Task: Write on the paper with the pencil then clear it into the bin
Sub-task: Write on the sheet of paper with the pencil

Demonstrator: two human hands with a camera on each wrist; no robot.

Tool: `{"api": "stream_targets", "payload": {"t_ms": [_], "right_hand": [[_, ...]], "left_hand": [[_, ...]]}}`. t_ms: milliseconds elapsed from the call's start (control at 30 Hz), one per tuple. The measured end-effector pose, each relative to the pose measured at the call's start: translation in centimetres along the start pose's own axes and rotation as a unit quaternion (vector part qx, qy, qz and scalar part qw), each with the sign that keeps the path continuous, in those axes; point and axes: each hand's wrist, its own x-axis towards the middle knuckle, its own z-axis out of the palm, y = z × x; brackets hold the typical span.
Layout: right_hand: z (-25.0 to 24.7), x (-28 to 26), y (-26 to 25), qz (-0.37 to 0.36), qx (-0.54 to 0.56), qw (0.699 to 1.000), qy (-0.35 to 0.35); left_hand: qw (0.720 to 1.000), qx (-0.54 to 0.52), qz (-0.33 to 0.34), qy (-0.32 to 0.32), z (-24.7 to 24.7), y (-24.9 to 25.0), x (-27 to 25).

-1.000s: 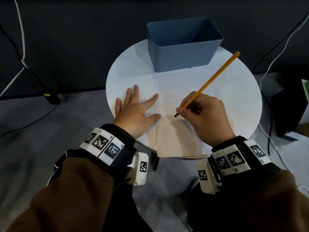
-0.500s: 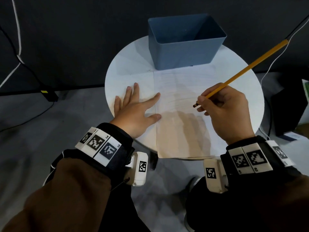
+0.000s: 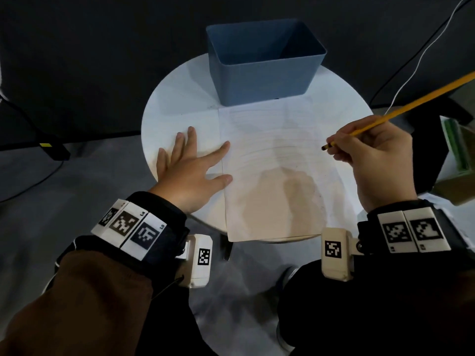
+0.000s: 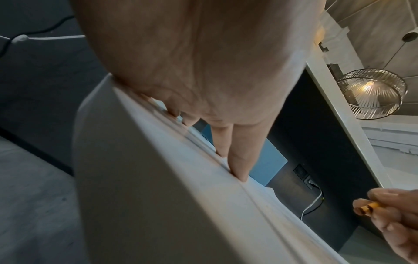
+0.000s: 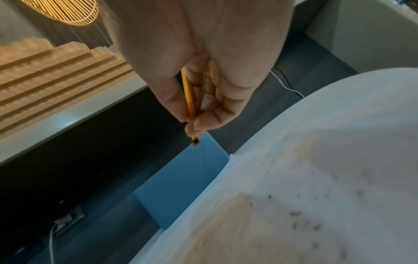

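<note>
Yellow pencil [image 3: 401, 109], lined paper [image 3: 272, 160], blue bin [image 3: 264, 80]

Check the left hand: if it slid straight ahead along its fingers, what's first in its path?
The left hand lies flat at the paper's left edge, fingers aimed at the bare table left of the blue bin. Probably nothing before the far rim; the bin looks just off-line, though that's uncertain.
</note>
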Motion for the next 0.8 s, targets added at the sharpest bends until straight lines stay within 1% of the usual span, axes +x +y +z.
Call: {"api": "stream_targets", "payload": {"t_ms": [100,167,267,333,467,700,800], "right_hand": [[0.6,-0.4,-0.1,-0.007,-0.02,0.999,-0.042],[1.4,-0.9,-0.4,-0.015,-0.052,0.994,-0.095],[3.1,-1.8,-0.9,-0.064,-0.139,0.972,-0.177],[4.4,-2.5,-1.1,-0.094,-0.175,0.958,-0.205],[6.4,-3.4,-1.1,-0.105,-0.182,0.949,-0.236],[8.3,-4.1,-0.6,-0.112,-0.2,0.933,-0.277],[8.4,-3.9,-0.3,-0.126,-0.227,0.926,-0.274]], "left_hand": [[1.0,0.003,-0.002,0.0,0.1,0.0,0.1],[1.0,0.001,-0.003,-0.001,0.1,0.0,0.1],[1.0,-0.011,0.0,-0.001,0.1,-0.1,0.1],[1.0,-0.02,0.0,-0.002,0.1,-0.2,0.1],[1.0,-0.004,-0.012,-0.016,0.0,0.0,0.2],[0.999,0.026,-0.021,-0.029,0.1,0.2,0.5],[0.999,0.028,-0.02,-0.028,0.1,0.1,0.6]]}}
